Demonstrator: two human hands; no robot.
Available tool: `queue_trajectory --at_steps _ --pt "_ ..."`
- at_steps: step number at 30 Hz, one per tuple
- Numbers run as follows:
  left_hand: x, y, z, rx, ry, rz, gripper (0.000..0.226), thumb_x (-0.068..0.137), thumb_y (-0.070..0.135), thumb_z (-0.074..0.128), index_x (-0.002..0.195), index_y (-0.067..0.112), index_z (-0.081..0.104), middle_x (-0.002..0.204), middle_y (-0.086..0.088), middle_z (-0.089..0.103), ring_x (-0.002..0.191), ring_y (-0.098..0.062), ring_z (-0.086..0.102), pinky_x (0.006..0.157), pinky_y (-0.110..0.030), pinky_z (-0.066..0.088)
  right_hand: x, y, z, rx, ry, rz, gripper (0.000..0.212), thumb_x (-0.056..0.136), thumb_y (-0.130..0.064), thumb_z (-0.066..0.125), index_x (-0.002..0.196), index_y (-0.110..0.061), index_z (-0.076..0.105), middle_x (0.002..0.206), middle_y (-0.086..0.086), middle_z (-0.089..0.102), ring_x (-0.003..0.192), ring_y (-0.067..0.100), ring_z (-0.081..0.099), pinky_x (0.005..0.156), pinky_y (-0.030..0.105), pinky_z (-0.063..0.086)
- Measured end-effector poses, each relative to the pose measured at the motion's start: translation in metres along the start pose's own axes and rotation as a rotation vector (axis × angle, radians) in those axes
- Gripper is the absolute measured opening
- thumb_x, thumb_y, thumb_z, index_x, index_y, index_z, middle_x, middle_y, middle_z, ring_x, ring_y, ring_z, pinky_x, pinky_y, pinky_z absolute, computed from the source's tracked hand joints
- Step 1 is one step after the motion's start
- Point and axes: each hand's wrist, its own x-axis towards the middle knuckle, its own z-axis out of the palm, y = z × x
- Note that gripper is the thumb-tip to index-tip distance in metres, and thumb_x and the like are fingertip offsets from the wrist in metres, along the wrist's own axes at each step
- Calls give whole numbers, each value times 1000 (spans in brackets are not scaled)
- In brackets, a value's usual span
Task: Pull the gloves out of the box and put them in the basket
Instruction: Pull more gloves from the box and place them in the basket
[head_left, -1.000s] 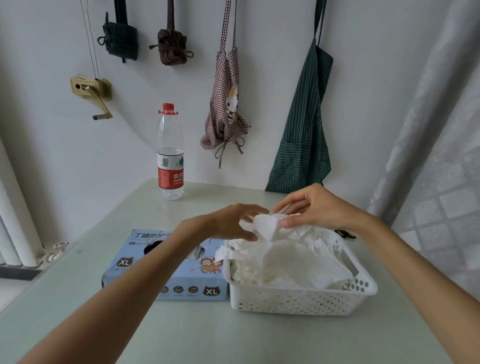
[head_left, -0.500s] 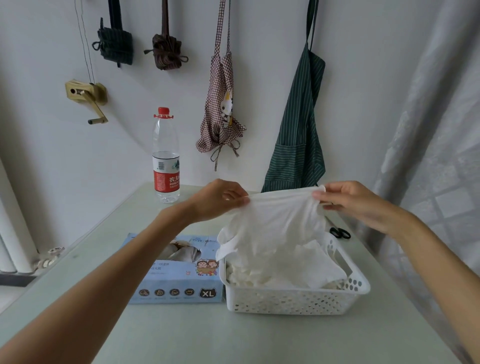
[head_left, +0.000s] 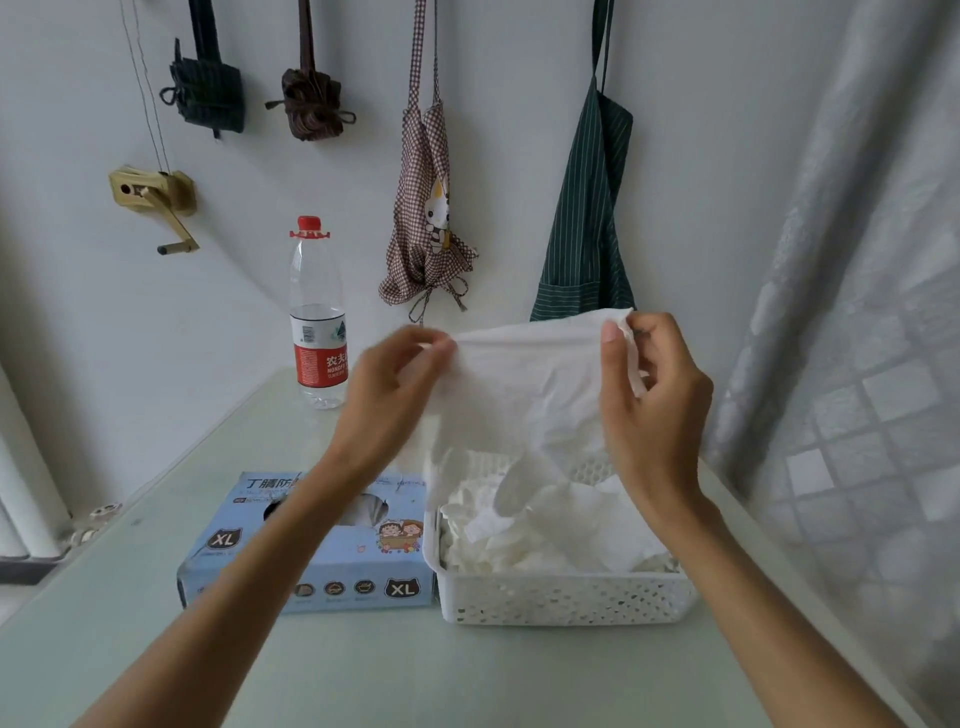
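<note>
Stretching one white glove (head_left: 524, 384) by its top edge, the left hand (head_left: 387, 387) and right hand (head_left: 652, 410) each have their fingers (head_left: 612, 332) pinched shut on a corner, probably to spread it before lowering it onto the pile in the white basket (head_left: 561, 597) directly below. Just left of that sits the blue glove box (head_left: 311, 566) on the tabletop (head_left: 363, 670), opening partly hidden by the left forearm; a water bottle (head_left: 318, 317) stands far left, clear of the way.

The glove (head_left: 524, 395) looks thin, white and matt, a little wrinkled. The basket (head_left: 561, 597) is white perforated plastic. The box (head_left: 311, 577) is printed blue cardboard. The surface (head_left: 363, 670) is smooth, pale green, slightly glossy. The bottle (head_left: 318, 312) is clear plastic.
</note>
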Motion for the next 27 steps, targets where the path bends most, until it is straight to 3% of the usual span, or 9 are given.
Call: queue_trajectory --at_steps 4,7,9,12,15,22,27 --pt "6 -4 -5 198 52 120 9 92 29 57 91 24 65 71 13 64 57 2 54 53 -13 42 -13 7 -7 73 -102 121 11 98 -26 50 90 -19 54 38 -11 36 38 8 30 41 18 23" --pt "4 -43 19 477 -166 40 12 90 41 57 90 32 66 65 11 65 54 -2 56 54 -24 40 -34 47 -9 -77 -167 294 13 98 -26 49 99 -16 57 36 -10 39 37 10 32 42 20 24" --pt "0 -71 37 639 -335 -10 19 91 46 54 95 33 67 78 8 71 71 -12 64 62 -26 45 -45 71 -11 -245 -241 392 19 97 -25 50 107 -13 60 49 -13 52 47 5 44 50 24 33" --pt "1 -97 57 767 -465 23 29 91 53 50 101 32 66 94 5 72 87 -18 64 68 -27 44 -53 100 -16 -466 -399 462 26 98 -29 47 114 -12 59 91 9 69 80 25 62 63 28 36" --pt "8 -109 71 872 -519 124 36 89 58 46 104 31 65 96 4 70 87 -20 63 65 -26 37 -51 115 -20 -647 -521 423 28 100 -33 41 117 -14 55 101 13 66 95 33 60 66 30 35" --pt "14 -122 86 1051 -594 345 43 91 59 40 114 27 57 102 5 70 89 -21 64 67 -28 40 -48 132 -21 -978 -695 172 30 103 -33 32 122 -15 47 102 7 67 89 27 65 63 31 38" --pt "17 -117 87 996 -527 469 40 88 52 54 111 20 62 97 4 70 86 -21 66 62 -25 36 -46 145 -12 -1209 -811 -1 26 97 -17 51 122 -11 45 91 0 70 78 18 67 44 26 26"
